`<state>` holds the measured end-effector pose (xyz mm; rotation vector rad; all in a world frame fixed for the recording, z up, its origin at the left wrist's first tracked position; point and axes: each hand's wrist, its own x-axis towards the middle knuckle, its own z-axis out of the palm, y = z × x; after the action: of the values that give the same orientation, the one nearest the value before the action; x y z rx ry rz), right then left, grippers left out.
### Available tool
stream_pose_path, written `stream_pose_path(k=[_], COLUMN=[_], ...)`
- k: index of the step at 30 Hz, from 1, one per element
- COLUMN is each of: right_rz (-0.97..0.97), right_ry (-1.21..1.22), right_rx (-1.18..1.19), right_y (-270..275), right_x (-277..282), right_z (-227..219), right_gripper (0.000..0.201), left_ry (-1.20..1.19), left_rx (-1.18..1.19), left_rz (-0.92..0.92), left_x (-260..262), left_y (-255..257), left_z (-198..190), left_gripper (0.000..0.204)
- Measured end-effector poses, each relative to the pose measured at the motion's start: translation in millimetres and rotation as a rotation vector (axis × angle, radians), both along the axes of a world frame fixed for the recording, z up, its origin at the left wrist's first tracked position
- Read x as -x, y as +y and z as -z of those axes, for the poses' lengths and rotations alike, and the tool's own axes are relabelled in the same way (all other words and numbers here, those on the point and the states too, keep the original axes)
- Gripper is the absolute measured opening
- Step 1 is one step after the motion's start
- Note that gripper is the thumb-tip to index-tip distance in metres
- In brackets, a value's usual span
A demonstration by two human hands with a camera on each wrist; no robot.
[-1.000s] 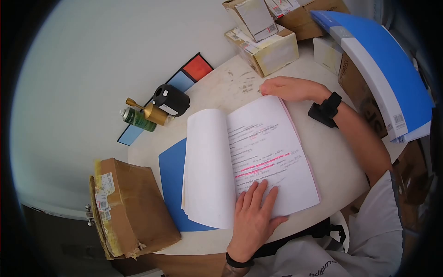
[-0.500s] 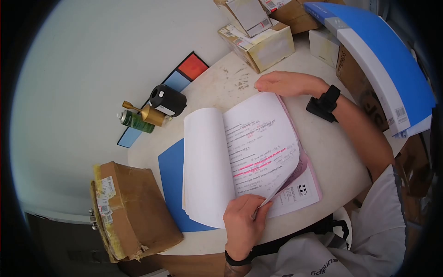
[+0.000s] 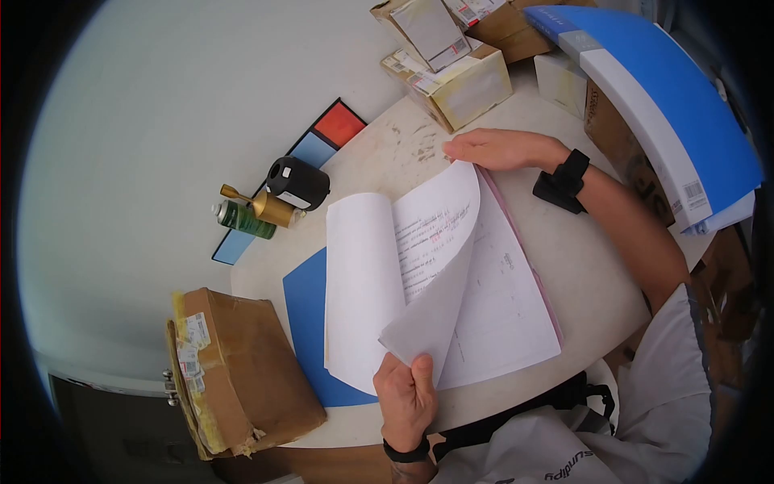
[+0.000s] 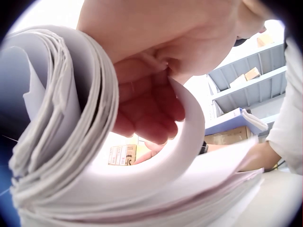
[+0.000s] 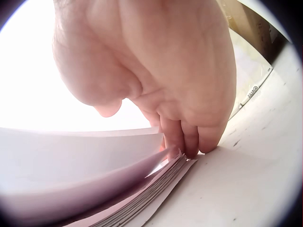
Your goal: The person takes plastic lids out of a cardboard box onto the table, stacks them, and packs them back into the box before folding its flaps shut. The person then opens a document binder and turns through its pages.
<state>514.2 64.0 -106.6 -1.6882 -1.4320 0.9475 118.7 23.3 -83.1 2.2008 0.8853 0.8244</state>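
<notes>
A thick open booklet point(image 3: 363, 282) with printed, hand-marked pages lies on the table, its left pages bulging over in a roll. At its near edge my left hand point(image 3: 405, 395) pinches the corner of a page point(image 3: 439, 319) between thumb and fingers. That page curls up and leftward, baring a sheet point(image 3: 500, 306) with a few marks below it. In the left wrist view the page bends in an arc from the left hand point(image 4: 147, 99). My right hand point(image 3: 508, 149) is at the booklet's far corner; in the right wrist view its fingers point(image 5: 189, 137) reach down at the stacked page edges.
A blue sheet point(image 3: 305, 323) lies partly under the booklet. A worn cardboard box point(image 3: 262, 367) stands at left; a black cylinder point(image 3: 298, 183), gold-coloured object point(image 3: 274, 208) and green can point(image 3: 246, 219) are by the wall. More boxes point(image 3: 472, 93) and a large blue binder point(image 3: 685, 105) stand right.
My left hand went from lying flat on the marked page to pinching its near corner, then drew it up and leftward. The right hand stays at the far corner.
</notes>
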Motion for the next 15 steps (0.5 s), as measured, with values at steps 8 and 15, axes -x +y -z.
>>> stream_pose_path(k=[8, 15], right_rz=[0.119, 0.092], right_ry=[-0.054, -0.034], right_rx=[0.067, 0.061], right_y=[-11, 2], right_x=[8, 1], right_z=[-13, 5], right_gripper=[0.073, 0.061], left_ry=[-0.070, 0.087], left_rx=[-0.029, -0.229], left_rz=[-0.480, -0.272], left_x=[74, 37], left_y=[44, 8], left_z=[-2, -21], left_gripper=[0.013, 0.024])
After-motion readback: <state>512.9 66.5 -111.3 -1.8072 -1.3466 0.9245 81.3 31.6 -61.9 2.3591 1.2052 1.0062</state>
